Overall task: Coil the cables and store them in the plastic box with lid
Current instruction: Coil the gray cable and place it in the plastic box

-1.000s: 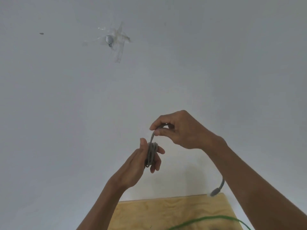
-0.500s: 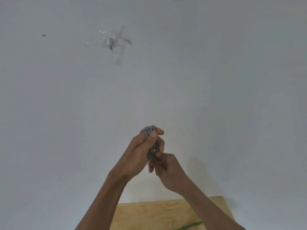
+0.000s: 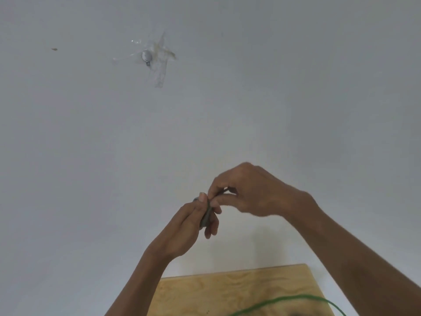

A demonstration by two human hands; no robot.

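A small grey cable coil (image 3: 206, 216) is held up in front of the white wall. My left hand (image 3: 189, 226) grips the coil, with its thumb pressed on the top. My right hand (image 3: 248, 192) is just above and to the right, pinching the cable's loose end at the top of the coil. Most of the coil is hidden between the fingers. A green cable (image 3: 287, 303) curves across the wooden table at the bottom. The plastic box is out of view.
The plywood table (image 3: 205, 293) shows only its far edge at the bottom of the view. On the white wall, a small metal fitting (image 3: 146, 56) sits under clear tape at the upper left.
My right hand has risen from below the coil to above it, wrapping the cable's end round. The hanging plug end seen a second ago is gone from view.
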